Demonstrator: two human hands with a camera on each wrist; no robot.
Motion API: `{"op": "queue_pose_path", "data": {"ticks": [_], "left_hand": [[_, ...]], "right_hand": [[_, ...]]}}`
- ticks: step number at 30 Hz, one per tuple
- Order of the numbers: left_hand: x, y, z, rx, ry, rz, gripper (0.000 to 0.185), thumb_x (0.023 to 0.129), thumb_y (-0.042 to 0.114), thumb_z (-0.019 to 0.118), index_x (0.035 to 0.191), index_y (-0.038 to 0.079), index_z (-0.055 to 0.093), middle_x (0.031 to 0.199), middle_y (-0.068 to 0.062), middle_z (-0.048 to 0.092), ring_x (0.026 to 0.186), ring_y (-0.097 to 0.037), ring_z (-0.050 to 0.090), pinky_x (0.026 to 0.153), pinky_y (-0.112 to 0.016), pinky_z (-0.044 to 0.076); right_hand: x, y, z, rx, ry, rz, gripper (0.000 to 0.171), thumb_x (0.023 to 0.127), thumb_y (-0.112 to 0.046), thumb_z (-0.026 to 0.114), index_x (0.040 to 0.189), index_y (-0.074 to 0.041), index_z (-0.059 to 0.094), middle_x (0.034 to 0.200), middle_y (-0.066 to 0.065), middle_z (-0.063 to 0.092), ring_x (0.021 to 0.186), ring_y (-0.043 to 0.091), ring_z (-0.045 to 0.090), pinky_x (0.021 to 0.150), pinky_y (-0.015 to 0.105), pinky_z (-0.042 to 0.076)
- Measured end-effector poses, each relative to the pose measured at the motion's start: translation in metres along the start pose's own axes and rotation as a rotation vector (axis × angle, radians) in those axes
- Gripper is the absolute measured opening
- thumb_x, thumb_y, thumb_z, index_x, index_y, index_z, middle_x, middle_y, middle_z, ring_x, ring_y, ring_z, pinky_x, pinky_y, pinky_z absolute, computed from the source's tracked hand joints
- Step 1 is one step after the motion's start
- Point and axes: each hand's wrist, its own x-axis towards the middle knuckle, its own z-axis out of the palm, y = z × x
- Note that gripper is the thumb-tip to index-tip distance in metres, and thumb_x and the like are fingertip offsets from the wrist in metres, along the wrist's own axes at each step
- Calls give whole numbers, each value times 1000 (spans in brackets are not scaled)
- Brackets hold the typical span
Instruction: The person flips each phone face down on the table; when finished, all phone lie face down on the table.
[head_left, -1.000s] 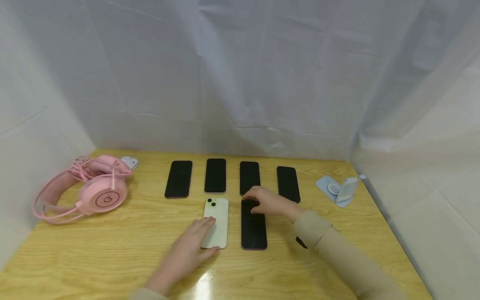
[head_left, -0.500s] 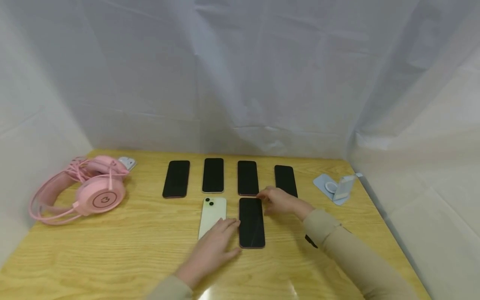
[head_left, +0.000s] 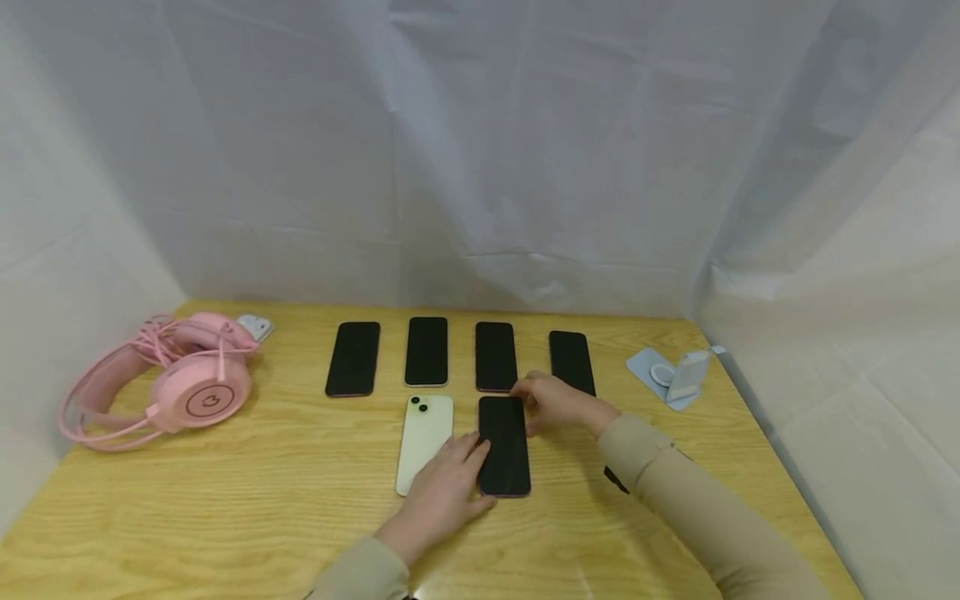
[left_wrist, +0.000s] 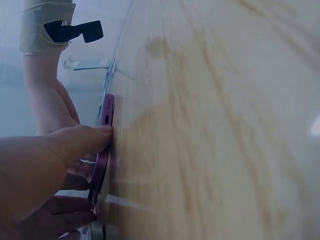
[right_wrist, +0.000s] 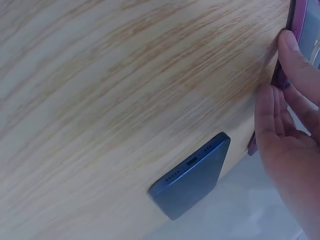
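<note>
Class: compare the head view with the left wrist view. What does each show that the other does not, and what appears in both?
Head only: the pink headset, four dark phones in a back row, the pale phone lying back up, and the full table.
Left wrist only: the near phone's purple edge with its port holes, seen close from table level.
Both: the left hand and right hand touching the near dark phone, and the stand.

Both sleeved arms reach forward, left hand (head_left: 442, 492) and right hand (head_left: 555, 402) lying low, fingers extended.
</note>
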Motion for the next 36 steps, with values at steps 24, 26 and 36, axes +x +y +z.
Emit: {"op": "queue_pose_path", "data": {"ticks": [24,26,36], "left_hand": [[3,1,-7,-62,-55,17,81,77,41,77,136,-6,47,136,-22,48,126,-34,45,110,-44,32],[4,1,-9,-77,-65,15,80,79,42,76,136,-6,47,136,-21,49,127,-33,45,110,-43,32],[8,3,-8,-208,-92,-12,82,80,44,74,140,-3,44,142,-15,47,130,-32,42,110,-46,32]], "right_hand": [[-11,2,-17,143,49,-116,43,73,-18,84,106,-4,59,91,1,57,80,13,54,71,26,50],[-9,1,-19,162,63,-132,42,74,-19,82,106,-5,59,91,1,57,79,12,53,70,26,50],[-4,-13,-24,327,72,-160,44,78,-20,78,112,1,57,102,6,61,97,24,61,82,26,54]]}}
